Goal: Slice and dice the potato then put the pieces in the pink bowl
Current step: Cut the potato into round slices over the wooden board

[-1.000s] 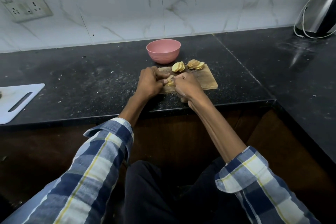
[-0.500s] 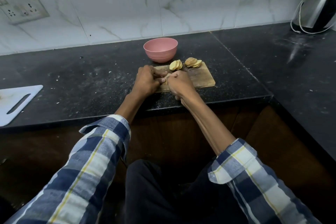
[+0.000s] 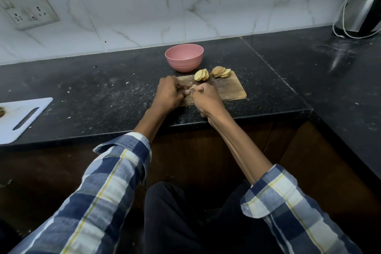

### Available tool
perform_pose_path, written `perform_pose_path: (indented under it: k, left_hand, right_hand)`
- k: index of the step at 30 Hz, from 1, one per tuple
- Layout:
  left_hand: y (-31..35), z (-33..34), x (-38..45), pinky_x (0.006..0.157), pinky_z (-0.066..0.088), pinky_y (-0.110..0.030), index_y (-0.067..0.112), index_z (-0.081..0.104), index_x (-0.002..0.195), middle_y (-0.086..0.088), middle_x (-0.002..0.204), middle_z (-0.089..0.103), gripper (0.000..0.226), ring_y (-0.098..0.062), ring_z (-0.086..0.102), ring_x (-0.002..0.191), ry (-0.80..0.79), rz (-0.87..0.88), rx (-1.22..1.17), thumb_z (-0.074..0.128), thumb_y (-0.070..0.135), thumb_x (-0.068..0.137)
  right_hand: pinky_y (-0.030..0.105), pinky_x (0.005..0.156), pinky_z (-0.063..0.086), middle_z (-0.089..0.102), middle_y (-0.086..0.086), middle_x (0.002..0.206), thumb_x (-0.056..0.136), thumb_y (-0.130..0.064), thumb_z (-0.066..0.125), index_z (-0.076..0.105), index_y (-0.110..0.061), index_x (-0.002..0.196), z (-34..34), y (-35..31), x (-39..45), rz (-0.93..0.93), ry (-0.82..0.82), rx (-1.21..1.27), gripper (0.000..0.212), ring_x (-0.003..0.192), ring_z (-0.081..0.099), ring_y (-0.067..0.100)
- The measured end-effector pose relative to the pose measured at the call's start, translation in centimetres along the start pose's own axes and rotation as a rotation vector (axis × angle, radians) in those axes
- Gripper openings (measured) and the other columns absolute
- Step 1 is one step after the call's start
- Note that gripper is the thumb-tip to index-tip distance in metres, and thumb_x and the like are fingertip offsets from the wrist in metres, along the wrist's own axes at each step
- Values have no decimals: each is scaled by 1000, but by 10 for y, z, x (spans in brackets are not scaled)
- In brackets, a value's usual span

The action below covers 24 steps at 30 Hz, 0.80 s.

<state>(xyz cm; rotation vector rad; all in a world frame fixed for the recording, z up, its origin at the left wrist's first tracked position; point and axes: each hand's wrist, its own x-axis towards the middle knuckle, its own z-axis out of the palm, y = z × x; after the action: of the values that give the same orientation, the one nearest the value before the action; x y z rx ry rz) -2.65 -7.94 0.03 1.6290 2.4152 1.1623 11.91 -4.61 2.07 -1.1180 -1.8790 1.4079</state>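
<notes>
**Slicing well under way, dicing and the bowl still ahead**

Both hands were together at the near left corner of the wooden cutting board [image 3: 231, 88], knuckles almost touching. The left hand [image 3: 168, 95] was curled over something on the board, presumably the piece of potato being worked, though the fingers hid it. The right hand [image 3: 206, 98] was closed as if round a knife handle; a small glint showed between the two hands, but the blade and handle could not be made out, so what that hand gripped could not be told for certain.

At the far edge of the board stood two groups of potato slices: one leaning stack [image 3: 201, 75] and, just beside it to the right, a second fanned stack [image 3: 221, 71]. They looked like flat rounds with skin on the rim, not cubes.

The pink bowl [image 3: 184, 57] sat on the black tabletop [image 3: 92, 93] just beyond the board's far edge, near the slices, and no potato was visible inside it from this angle.

By this showing, a good share of the slicing was done. No diced pieces were visible anywhere, so the dicing seemed not yet started, or only just begun under the hands. Moving the pieces to the bowl remained entirely undone.
</notes>
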Motion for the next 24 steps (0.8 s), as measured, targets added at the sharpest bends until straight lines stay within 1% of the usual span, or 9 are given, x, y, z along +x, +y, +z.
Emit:
perform_pose_path:
  k: [2, 3, 5, 7, 12, 16, 18, 21, 24]
  left_hand:
    - [0, 1, -1, 70, 35, 6, 8, 80, 112, -8, 104, 77, 28, -5, 61, 82, 10, 5, 4, 80, 1, 86]
    - [0, 1, -1, 70, 34, 5, 9, 80, 113, -8, 104, 77, 29, -8, 61, 85, 11, 14, 12, 80, 1, 85]
    - [-1, 0, -1, 70, 34, 4, 11, 80, 115, -5, 99, 75, 31, -8, 58, 84, 9, 36, 30, 81, 3, 85]
    - [0, 0, -1, 70, 36, 3, 11, 80, 114, -6, 98, 75, 31, -11, 60, 83, 9, 50, 37, 81, 4, 85]
    - [0, 1, -3, 69, 35, 5, 8, 79, 114, -12, 107, 78, 29, -4, 57, 83, 10, 28, 16, 79, 1, 86]
    - [0, 4, -3, 76, 36, -3, 11, 79, 115, -11, 108, 77, 29, -13, 64, 89, 14, 19, 29, 78, 4, 88]
    - [-1, 4, -3, 77, 37, -7, 10, 80, 115, -11, 107, 78, 27, -20, 69, 96, 19, 19, 25, 78, 6, 88]
    - [-3, 5, -2, 78, 40, -11, 13, 80, 114, -5, 107, 77, 27, -16, 69, 95, 12, 24, 26, 80, 9, 88]
    - [-5, 6, -2, 82, 45, -16, 14, 80, 115, -4, 109, 77, 28, -11, 67, 95, 9, 25, 12, 80, 8, 87]
  right_hand:
    - [26, 50, 31, 59, 1, 85, 98, -22, 59, 64, -17, 110, 0, 2, -1, 10, 16, 16, 14, 60, 45, 9]
    - [26, 49, 31, 59, -1, 80, 97, -20, 59, 64, -19, 100, -1, 2, 0, 3, 15, 16, 6, 60, 46, 10]
    - [27, 50, 34, 58, -2, 71, 96, -14, 59, 57, -25, 77, -1, -3, 1, -11, 3, 10, 22, 62, 51, 14]
    - [30, 51, 40, 61, -2, 72, 94, -13, 62, 55, -27, 70, 1, -7, 0, -16, 19, -26, 28, 70, 59, 20]
    - [27, 53, 38, 61, -2, 82, 96, -14, 58, 60, -24, 91, -1, -5, -3, -1, -1, 11, 11, 81, 58, 19]
    - [29, 50, 34, 57, 0, 67, 94, -9, 55, 56, -25, 71, -3, -6, -3, 14, 10, 33, 27, 61, 52, 18]
    - [32, 52, 39, 58, -1, 69, 92, -8, 55, 55, -24, 69, 0, -9, -3, 11, 20, 22, 28, 65, 56, 22]
    - [34, 56, 42, 60, -2, 77, 91, -8, 57, 54, -26, 68, 1, -10, -4, 5, 17, -5, 29, 74, 61, 25]
    - [29, 50, 33, 58, 3, 69, 92, -6, 53, 56, -23, 71, -2, -8, -4, 29, -9, 23, 28, 61, 51, 18]
